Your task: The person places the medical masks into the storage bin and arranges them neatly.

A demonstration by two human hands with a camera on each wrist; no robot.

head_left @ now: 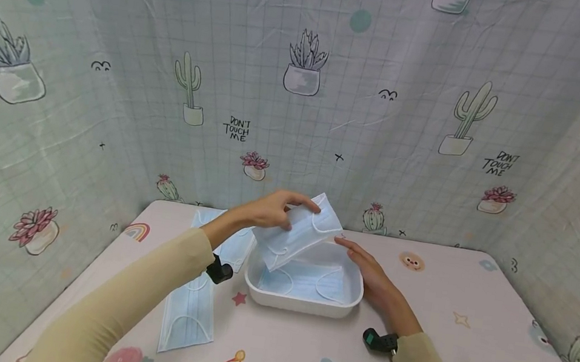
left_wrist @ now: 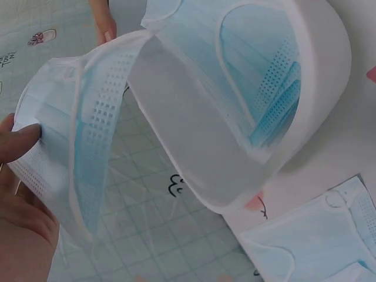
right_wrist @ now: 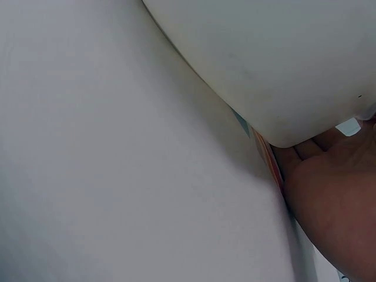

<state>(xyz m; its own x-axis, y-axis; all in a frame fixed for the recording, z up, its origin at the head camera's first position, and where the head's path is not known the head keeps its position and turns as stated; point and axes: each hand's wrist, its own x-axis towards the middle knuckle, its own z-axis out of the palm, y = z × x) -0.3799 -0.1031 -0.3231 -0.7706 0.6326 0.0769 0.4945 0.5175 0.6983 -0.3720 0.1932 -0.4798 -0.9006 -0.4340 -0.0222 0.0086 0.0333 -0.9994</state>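
My left hand (head_left: 271,209) pinches a light blue face mask (head_left: 298,236) between thumb and fingers, tilted above a white plastic tub (head_left: 301,306). In the left wrist view the thumb presses on the mask's pleated face (left_wrist: 56,126), and its ear loop hangs along it. Inside the tub lie other blue masks (head_left: 305,278) with their white loops showing. My right hand (head_left: 377,281) rests against the tub's right side with fingers stretched along it. In the right wrist view the tub's outer wall (right_wrist: 276,64) partly hides those fingers (right_wrist: 311,150).
Left of the tub, one blue mask (head_left: 188,317) lies on the table toward the front. More masks (head_left: 234,250) lie behind it, partly hidden by the left arm. A patterned cloth (head_left: 296,133) hangs around the table's back and sides.
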